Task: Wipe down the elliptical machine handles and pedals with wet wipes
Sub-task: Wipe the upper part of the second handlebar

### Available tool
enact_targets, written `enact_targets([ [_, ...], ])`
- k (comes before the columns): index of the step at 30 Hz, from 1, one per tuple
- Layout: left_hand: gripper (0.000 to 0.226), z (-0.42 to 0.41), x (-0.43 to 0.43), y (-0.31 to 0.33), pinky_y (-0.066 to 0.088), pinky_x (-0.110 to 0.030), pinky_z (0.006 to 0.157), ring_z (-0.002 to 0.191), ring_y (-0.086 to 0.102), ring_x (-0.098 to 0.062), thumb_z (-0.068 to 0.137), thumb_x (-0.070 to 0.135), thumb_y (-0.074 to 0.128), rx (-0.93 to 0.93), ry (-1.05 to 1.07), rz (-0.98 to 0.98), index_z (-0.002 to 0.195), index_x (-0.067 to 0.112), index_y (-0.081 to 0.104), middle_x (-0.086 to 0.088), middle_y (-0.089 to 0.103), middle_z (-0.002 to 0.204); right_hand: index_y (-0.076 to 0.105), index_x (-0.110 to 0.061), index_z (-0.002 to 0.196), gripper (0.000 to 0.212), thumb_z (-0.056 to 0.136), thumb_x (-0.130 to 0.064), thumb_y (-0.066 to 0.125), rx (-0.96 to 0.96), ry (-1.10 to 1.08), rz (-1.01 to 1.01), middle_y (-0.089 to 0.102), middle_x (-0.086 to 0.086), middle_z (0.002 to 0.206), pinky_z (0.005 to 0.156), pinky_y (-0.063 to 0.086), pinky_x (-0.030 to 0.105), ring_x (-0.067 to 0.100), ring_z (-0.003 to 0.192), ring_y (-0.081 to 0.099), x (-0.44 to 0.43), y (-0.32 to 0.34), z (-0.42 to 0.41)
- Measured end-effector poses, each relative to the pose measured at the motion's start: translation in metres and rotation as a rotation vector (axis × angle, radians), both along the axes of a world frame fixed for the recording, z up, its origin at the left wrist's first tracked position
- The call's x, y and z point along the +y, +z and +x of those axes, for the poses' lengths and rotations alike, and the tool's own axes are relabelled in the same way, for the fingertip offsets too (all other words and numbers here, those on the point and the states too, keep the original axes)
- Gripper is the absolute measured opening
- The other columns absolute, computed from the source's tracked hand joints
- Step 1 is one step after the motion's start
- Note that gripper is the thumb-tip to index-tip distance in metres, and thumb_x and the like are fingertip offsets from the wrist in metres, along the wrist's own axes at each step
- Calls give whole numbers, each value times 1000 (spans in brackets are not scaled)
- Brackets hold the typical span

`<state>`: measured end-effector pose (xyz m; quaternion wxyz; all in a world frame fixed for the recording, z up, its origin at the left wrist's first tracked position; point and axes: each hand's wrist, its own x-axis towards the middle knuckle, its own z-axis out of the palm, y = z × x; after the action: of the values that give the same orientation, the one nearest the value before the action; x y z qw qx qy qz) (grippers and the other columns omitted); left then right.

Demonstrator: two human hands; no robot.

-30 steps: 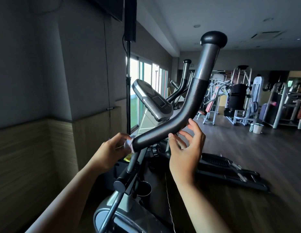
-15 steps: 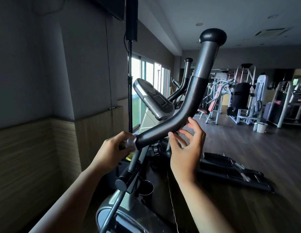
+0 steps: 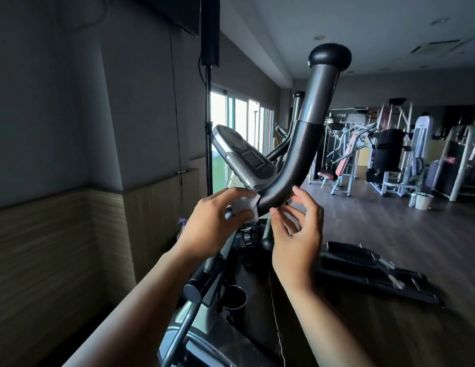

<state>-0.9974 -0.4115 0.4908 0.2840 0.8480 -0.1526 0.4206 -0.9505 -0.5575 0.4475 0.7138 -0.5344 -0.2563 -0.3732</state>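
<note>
Pinches wet wipe in left hand fingers, now higher up the elliptical handle; steadies its bend with right hand, fingers spread, empty.

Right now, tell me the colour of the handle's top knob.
The knob is black; head view shows it.

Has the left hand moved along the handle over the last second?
Yes. The left hand, gripping the wipe, slid up along the handle, toward the console.
</note>
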Motion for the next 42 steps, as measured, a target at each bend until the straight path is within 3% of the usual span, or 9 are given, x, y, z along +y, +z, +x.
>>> enact_targets([
  [3, 31, 1, -18, 13, 50, -13, 77, 90, 66, -1, 84, 20, 81, 4, -35, -44, 113, 23, 71, 23, 67, 99, 55, -60, 114, 68, 91, 3, 67, -4, 31, -10, 58, 10, 121, 87, 54, 19, 13, 107, 65, -7, 3, 2],
  [7, 30, 4, -45, 27, 41, -3, 70, 78, 60, 10, 84, 17, 81, -26, -40, -116, 111, 22, 70, 26, 63, 85, 58, -29, 118, 38, 94, 0, 62, -42, 37, 18, 60, 11, 118, 85, 54, 22, 7, 102, 66, -19, 12, 9],
  [11, 28, 11, -71, 42, 57, -30, 83, 90, 71, -9, 88, 19, 78, -111, -56, -205, 113, 21, 66, 10, 73, 94, 58, -32, 118, 39, 95, -1, 61, -56, 73, 29, 60, 10, 117, 86, 54, 25, 7, 102, 65, -35, 27, 20],
  [16, 26, 17, -95, 58, 54, -17, 75, 79, 68, 3, 90, 16, 75, -193, -16, -323, 114, 15, 64, 19, 71, 82, 61, -31, 118, 39, 91, -4, 67, -99, 129, -71, 66, 6, 112, 84, 56, 25, 15, 103, 67, -51, 39, 34],
  [22, 22, 18, -109, 58, 57, -45, 71, 72, 66, -24, 91, 29, 74, -256, 159, -362, 110, 33, 63, -10, 69, 78, 65, -16, 119, 34, 89, 0, 69, -125, 225, -112, 67, 6, 111, 82, 57, 24, 12, 102, 67, -57, 39, 44],
  [25, 24, 12, -115, 42, 58, -47, 68, 71, 64, -30, 88, 26, 76, -203, 229, -400, 107, 35, 64, -7, 68, 78, 66, -16, 118, 34, 90, 2, 68, -118, 268, -129, 67, 3, 109, 80, 55, 18, 8, 101, 67, -61, 38, 46],
  [32, 27, -9, -102, -7, 46, -8, 73, 84, 65, -1, 83, 20, 81, -105, 540, -237, 106, 31, 72, 14, 72, 106, 70, -14, 113, 25, 92, -1, 66, -59, 320, -162, 71, 0, 104, 78, 52, 12, -2, 96, 65, -61, 14, 42],
  [39, 25, -45, -83, -54, 49, -26, 78, 89, 65, -14, 83, 29, 77, 86, 832, -253, 107, 31, 70, 8, 72, 103, 74, -14, 103, 19, 89, -2, 69, -18, 411, -371, 74, -8, 97, 80, 49, 9, -4, 88, 67, -51, -35, 27],
  [42, 25, -68, -82, -70, 48, -29, 75, 89, 65, -20, 83, 27, 77, 163, 901, -253, 107, 29, 68, 5, 72, 101, 75, -17, 100, 16, 88, -7, 71, 39, 528, -553, 76, -4, 93, 81, 55, 22, 5, 85, 70, -42, -53, 18],
])
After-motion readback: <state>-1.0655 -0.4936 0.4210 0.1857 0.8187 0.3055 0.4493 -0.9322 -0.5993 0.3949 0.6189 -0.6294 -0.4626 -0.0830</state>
